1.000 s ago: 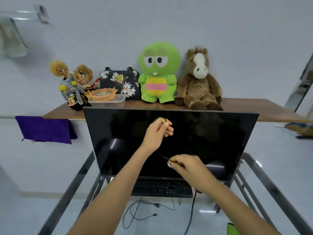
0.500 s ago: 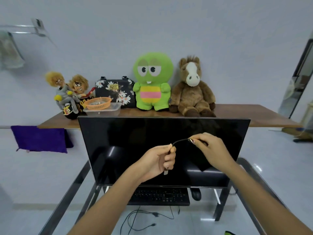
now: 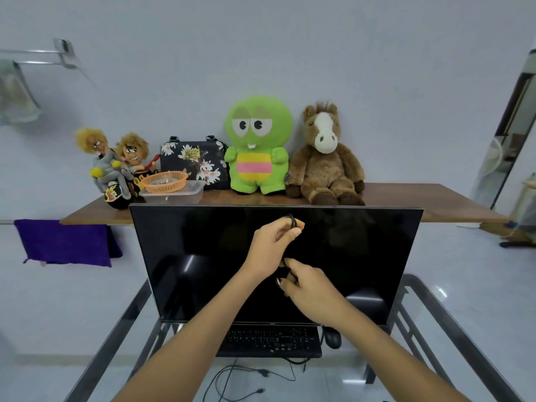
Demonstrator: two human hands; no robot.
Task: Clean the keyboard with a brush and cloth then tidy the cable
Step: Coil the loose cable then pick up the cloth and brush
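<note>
My left hand (image 3: 271, 245) is raised in front of the dark monitor (image 3: 197, 256), with loops of a thin black cable (image 3: 291, 220) wound over its fingers. Just below it, my right hand (image 3: 311, 288) pinches the same cable near its metal plug end. The black keyboard (image 3: 272, 340) lies on the glass desk under the monitor, partly hidden by my left forearm. A black mouse (image 3: 332, 336) sits at the keyboard's right end. No brush shows. A purple cloth (image 3: 63, 242) hangs at the left.
Behind the monitor a wooden shelf (image 3: 420, 198) carries plush toys, a floral bag (image 3: 193, 161) and an orange basket (image 3: 164, 182) on a clear box. More black cables (image 3: 232, 381) lie on the floor beneath the glass desk's metal frame (image 3: 452, 329).
My right hand has dropped from level with the left to below it, bringing the cable around. My left hand has risen with another loop over its fingers. The view tilted slightly down.
</note>
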